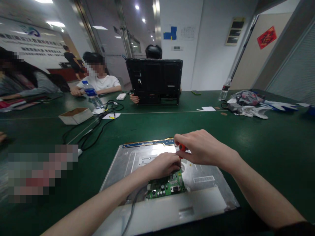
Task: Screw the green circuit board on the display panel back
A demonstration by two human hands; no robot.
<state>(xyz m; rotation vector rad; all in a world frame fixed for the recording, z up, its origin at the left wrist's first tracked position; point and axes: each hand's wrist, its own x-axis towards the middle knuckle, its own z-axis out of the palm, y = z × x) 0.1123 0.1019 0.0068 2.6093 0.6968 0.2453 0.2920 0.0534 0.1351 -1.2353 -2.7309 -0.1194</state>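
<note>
A metal display panel [209, 177] lies flat on the green table, with a green circuit board [167, 188] on its middle and a blue strip board [147, 143] along its far edge. My right hand [199, 147] is closed round the orange handle of a screwdriver [182, 147], held above the circuit board's far right corner. Close beside it, my left hand [166, 165] rests over the board with its fingers bent together near the tool's lower end. Whatever those fingertips pinch is hidden. A grey cable [132, 209] runs from the board toward the near edge.
Across the table [258, 137], a person holds up a black monitor frame [155, 78]. An open box [75, 116], black cables [98, 131] and a bottle [92, 93] are at left. Another bottle [224, 90], plastic bags and gloves [253, 111] lie at back right.
</note>
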